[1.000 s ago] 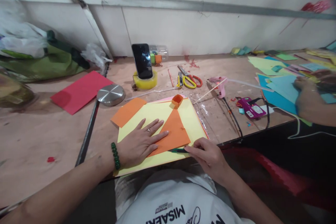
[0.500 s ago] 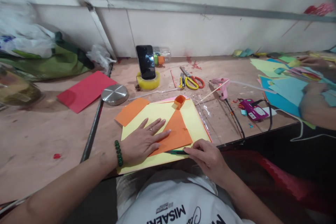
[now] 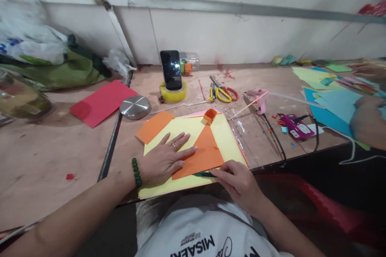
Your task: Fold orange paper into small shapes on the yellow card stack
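Note:
My left hand [image 3: 164, 158] lies flat with fingers spread, pressing on an orange paper piece [image 3: 200, 156] shaped like a wide triangle. Beneath that is a stack of pale yellow sheets [image 3: 185, 128]. My right hand [image 3: 238, 180], at the paper's lower right corner, pinches a slim green-and-black tool [image 3: 205, 174]; its kind I cannot make out. The tool lies along the lower edge of the orange piece. A small folded orange paper ring [image 3: 210, 117] stands at the triangle's narrow top. Another orange sheet [image 3: 155, 126] overlaps the stack's upper left corner.
Behind the stack are a phone [image 3: 171, 70] propped in a yellow tape roll [image 3: 173, 93], scissors [image 3: 224, 90] and a metal disc [image 3: 135, 107]. A pink glue gun [image 3: 259, 100] and purple power socket [image 3: 297, 126] lie right. A co-worker's hand [image 3: 369, 118] is at blue papers [image 3: 328, 114].
The view has turned slightly left, so the table's things appear a little further right. Both my hands keep nearly the same pose. The co-worker's hand at the right has shifted and is blurred.

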Demonstrator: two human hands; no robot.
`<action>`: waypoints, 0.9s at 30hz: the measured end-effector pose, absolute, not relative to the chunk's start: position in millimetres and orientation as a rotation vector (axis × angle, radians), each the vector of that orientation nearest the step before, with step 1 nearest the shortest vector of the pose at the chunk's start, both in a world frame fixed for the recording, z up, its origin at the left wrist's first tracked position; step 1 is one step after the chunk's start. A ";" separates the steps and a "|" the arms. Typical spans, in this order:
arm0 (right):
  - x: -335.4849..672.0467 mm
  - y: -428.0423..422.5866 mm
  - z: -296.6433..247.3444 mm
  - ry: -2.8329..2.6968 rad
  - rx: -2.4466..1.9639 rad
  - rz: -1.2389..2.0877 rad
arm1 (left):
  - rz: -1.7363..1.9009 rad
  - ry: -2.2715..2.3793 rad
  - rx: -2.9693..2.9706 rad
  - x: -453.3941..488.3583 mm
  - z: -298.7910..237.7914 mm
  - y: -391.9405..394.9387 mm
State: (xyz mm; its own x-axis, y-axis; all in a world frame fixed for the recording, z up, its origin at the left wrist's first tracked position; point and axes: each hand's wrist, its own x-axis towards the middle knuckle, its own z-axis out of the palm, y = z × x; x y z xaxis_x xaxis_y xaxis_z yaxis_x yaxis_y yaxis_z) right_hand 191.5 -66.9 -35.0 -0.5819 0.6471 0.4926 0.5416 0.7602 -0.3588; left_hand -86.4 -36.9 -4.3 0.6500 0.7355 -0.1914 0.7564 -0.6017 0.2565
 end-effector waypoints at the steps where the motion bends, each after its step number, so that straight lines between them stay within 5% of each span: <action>1: 191.0 -67.2 -34.9 -2.338 -0.888 0.225 | -0.089 1.185 2.565 -85.8 -4.9 -37.1; 27: 190.9 -70.8 -33.2 -2.343 -0.900 0.265 | -0.084 1.187 2.557 -78.8 -0.4 -35.9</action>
State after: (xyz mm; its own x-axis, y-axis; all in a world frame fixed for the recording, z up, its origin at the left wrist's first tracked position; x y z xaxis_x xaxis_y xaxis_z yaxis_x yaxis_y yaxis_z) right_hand 190.9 -70.8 -33.2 -0.5844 0.6617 0.4698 0.5401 0.7492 -0.3834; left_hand -78.8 -35.9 -0.4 0.6532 0.7342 -0.1853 0.7530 -0.6039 0.2616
